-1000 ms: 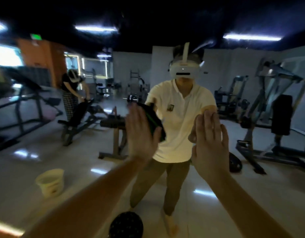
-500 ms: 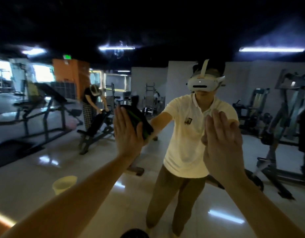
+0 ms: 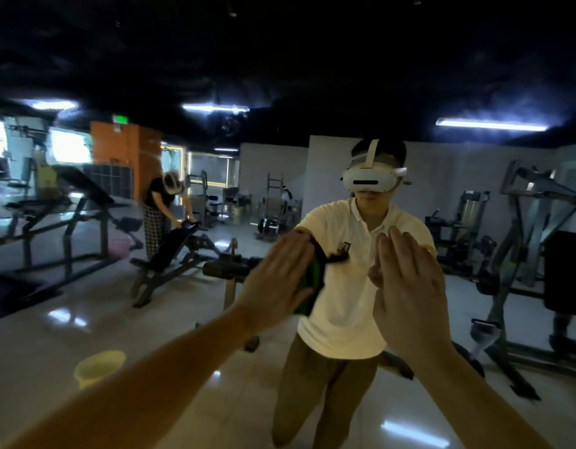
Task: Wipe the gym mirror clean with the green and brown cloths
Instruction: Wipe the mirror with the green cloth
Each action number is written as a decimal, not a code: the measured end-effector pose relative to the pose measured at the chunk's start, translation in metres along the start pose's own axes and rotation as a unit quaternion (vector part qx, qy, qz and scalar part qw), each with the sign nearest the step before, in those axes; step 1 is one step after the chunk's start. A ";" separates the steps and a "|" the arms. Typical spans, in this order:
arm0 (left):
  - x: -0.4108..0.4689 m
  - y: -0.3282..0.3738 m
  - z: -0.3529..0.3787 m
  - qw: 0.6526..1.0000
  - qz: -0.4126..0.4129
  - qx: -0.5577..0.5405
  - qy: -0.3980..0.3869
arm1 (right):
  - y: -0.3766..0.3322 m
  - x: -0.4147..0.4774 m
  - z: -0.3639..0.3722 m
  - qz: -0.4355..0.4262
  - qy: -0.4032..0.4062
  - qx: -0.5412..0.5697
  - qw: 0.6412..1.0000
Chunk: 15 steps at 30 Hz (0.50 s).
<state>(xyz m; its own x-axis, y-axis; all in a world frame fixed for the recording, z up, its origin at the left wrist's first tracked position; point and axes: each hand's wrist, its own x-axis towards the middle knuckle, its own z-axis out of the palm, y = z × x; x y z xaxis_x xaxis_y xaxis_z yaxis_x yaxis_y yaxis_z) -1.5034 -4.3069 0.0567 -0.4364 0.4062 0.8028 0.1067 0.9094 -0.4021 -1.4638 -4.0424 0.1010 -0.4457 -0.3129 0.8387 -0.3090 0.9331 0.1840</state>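
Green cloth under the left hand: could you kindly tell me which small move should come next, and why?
Probably slide the left hand with the green cloth sideways across the mirror: its straight fingers press the cloth flat on the glass, and the right hand lies flat beside it.

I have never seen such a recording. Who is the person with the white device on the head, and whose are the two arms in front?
This is one picture, from a camera worn on a person's head. The two arms are that person's own. They face a large gym mirror, so the figure in the white headset is their own reflection. The left hand presses a green cloth flat against the glass with straight fingers. The right hand lies flat too; no cloth shows under it. The yellow bucket and the exercise machines are reflections as well.
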 end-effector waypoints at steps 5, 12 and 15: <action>0.009 -0.107 -0.020 0.956 -0.268 -0.097 0.074 | -0.014 0.042 0.003 -0.005 0.027 -0.010 1.000; 0.069 -0.127 -0.039 0.843 -0.479 -0.179 0.164 | -0.024 0.047 0.019 0.021 0.087 -0.007 0.996; 0.087 -0.046 -0.047 0.940 -0.243 -0.162 0.175 | -0.021 0.047 0.020 0.012 0.100 -0.007 0.995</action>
<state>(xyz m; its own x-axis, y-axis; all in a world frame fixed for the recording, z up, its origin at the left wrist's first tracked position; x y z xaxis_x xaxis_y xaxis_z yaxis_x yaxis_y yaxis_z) -1.5041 -4.3088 0.1662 -0.1883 -0.1120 0.9757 0.2618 0.9518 0.1598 -1.4950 -4.0801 0.1262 -0.2759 -0.2510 0.9278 -0.2878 0.9426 0.1694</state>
